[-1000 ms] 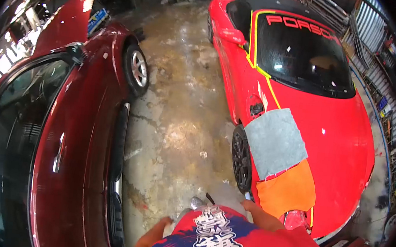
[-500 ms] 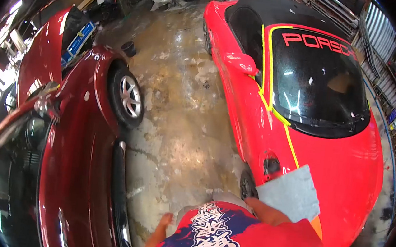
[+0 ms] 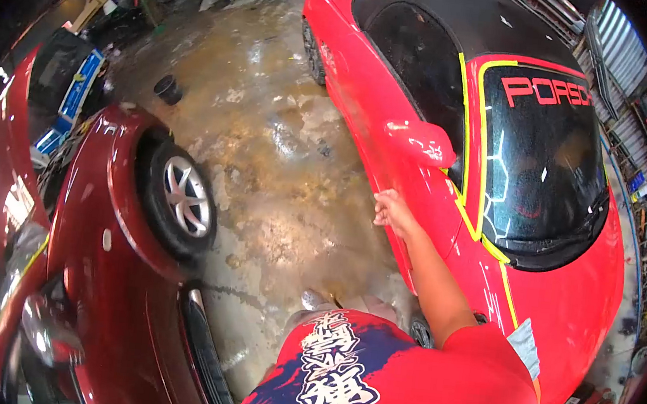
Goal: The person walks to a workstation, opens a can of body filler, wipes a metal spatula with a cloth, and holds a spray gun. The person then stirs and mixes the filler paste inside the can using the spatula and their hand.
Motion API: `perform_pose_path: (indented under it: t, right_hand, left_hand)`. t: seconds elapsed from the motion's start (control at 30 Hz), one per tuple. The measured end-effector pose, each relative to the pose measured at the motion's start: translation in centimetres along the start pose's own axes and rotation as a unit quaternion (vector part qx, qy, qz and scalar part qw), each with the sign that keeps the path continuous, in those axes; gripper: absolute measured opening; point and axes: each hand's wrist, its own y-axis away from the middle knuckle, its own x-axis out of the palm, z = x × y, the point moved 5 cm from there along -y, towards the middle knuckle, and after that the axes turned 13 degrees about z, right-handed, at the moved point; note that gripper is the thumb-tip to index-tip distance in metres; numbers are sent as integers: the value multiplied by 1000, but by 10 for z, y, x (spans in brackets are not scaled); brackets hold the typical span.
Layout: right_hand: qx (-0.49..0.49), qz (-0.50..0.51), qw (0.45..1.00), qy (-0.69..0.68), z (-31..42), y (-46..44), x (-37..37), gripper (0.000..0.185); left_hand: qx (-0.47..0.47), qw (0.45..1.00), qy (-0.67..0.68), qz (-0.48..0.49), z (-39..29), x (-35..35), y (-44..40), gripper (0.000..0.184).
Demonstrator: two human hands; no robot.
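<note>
Out in front, my right hand [image 3: 393, 211] is raised beside the door of the bright red car [image 3: 445, 237], its fingers curled; whether it holds anything is too small to tell. My left hand is out of view. Yellow tape [image 3: 480, 147] edges the windshield [image 3: 542, 161] and runs down over the bodywork. The red side mirror [image 3: 420, 143] sticks out beyond my right hand. A corner of a grey cloth [image 3: 525, 346] lies on the red car past my right shoulder.
On the left stands a dark red car [image 3: 127, 300] with its front wheel [image 3: 184, 196] facing the wet concrete floor [image 3: 280, 167]. A black bucket [image 3: 168, 89] sits on the floor ahead. Clutter fills the back left, and metal sheeting [image 3: 622, 48] the right.
The view has moved forward along the red car. My right arm has reached out beside its door. My left hand has left view, and the grey cloth is now mostly hidden behind my shoulder.
</note>
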Motion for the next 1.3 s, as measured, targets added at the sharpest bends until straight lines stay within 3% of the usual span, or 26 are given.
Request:
perform_pose_path:
  t: [0.1, 0.17, 0.2, 0.23, 0.3, 0.33, 0.37, 0.47, 0.53, 0.6, 0.63, 0.73, 0.77, 0.87, 0.97, 1.0, 1.1, 1.13, 1.2, 1.23, 1.27, 1.3]
  right_hand:
    - [-54, 3, 997, -60, 57, -44, 0, 23]
    - [-75, -8, 993, -90, 83, -54, 1, 19]
    - [-84, -10, 991, -101, 98, -60, 1, 18]
    - [-96, -8, 989, -112, 111, -74, -1, 17]
    - [-78, -54, 986, -134, 114, -104, -20, 13]
    - [-69, -90, 981, -155, 109, -121, -33, 13]
    - [-58, -125, 975, -175, 105, -138, -41, 12]
    - [-48, -19, 981, -185, 121, -190, -14, 14]
    - [-8, 35, 990, -134, 132, -240, 21, 19]
    - [49, 69, 994, -72, 133, -305, 48, 23]
    - [72, 76, 993, -46, 142, -342, 59, 24]
    - [118, 142, 982, 47, 169, -460, 94, 23]
    - [105, 167, 978, 63, 188, -497, 104, 24]
    - [80, 232, 963, 107, 243, -611, 130, 26]
    - [23, 185, 962, 202, 262, -745, 117, 26]
    - [-35, 148, 966, 211, 260, -787, 103, 23]
    - [27, -4, 965, 259, 204, -882, 14, 11]
    - [67, -21, 944, 324, 167, -900, -28, 12]
    - [163, 28, 828, 536, 122, -887, -81, 13]
    - [209, 61, 778, 589, 114, -871, -93, 14]
    - [258, 70, 760, 592, 111, -854, -100, 14]
    - [297, 60, 766, 567, 114, -840, -101, 15]
  left_hand:
    - [51, 976, -211, -27, -3, -140, -54, 38]
    - [14, 990, -139, -4, -2, -237, -102, 34]
    - [-37, 998, -6, -42, -5, -291, -127, 34]
    - [115, 950, -266, -114, -34, -346, -139, 32]
    - [213, 895, -283, -270, -71, -444, -168, 27]
    - [162, 959, 20, -232, -84, -489, -189, 27]
    - [96, 926, 323, -171, -100, -513, -200, 28]
    - [128, 887, 381, -229, -162, -581, -217, 31]
    - [97, 934, 276, -206, -175, -593, -232, 31]
    - [171, 956, 0, -240, -142, -589, -276, 33]
    - [121, 951, -221, -181, -151, -582, -284, 35]
    - [83, 984, -64, -142, -171, -583, -272, 34]
    - [35, 998, -27, -50, -156, -577, -258, 34]
    - [-14, 998, 56, -6, -158, -606, -283, 36]
    - [-20, 998, 56, 12, -167, -665, -330, 37]
    - [-18, 999, 45, 16, -169, -692, -345, 38]
    - [15, 999, -13, 25, -186, -803, -390, 39]
    - [34, 998, -58, 19, -194, -843, -411, 40]
    - [97, 977, -188, -11, -228, -949, -463, 41]
    - [51, 963, -257, -65, -240, -998, -496, 42]
    - [14, 983, -156, -91, -247, -1050, -528, 42]
    - [9, 984, -168, -52, -265, -1109, -559, 44]
